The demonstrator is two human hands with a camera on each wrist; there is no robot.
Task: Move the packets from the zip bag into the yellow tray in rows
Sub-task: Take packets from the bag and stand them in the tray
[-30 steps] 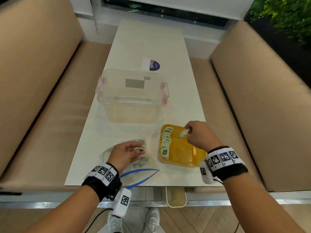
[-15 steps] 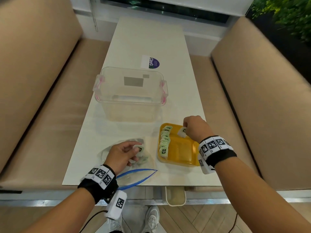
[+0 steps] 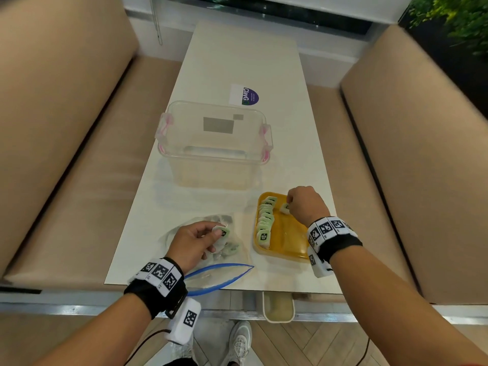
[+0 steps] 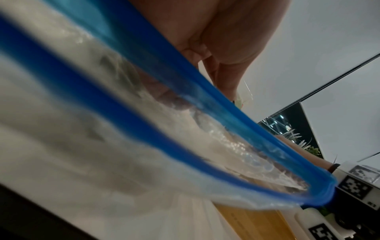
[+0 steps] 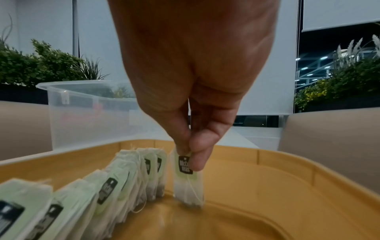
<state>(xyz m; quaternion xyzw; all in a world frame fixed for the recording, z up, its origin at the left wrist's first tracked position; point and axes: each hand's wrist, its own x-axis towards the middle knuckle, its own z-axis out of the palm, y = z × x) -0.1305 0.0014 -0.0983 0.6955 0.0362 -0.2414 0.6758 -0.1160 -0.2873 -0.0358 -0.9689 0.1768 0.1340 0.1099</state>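
The right hand [image 3: 306, 204] reaches over the far end of the yellow tray [image 3: 287, 249], its thumb and fingers [image 5: 198, 155] pinching the top of one packet [image 5: 188, 178]. That packet stands upright with its lower edge on the tray floor, just beside the far end of the row of packets [image 3: 265, 220] that leans along the tray's left wall. The row runs from the tray's near end to its far end, each packet overlapping the next.

The left hand [image 3: 192, 244] lies over the zip bag [image 3: 219, 276], which sits flat on the desk [image 3: 245, 62] just left of the tray. Its thumb and fingers pinch a second packet [image 3: 221, 231] above the bag, while the other fingers curl under the palm. More packets [image 3: 229, 249] show through the bag's clear plastic, between the left hand and the tray. The bag's blue zip mouth gapes open at the desk's near edge.

Beyond the tray stands a clear plastic bin [image 3: 214, 143] with pink clips, and beyond that a small printed card [image 3: 244, 95]. Tan benches [image 3: 66, 114] flank the desk on both sides of the tray.
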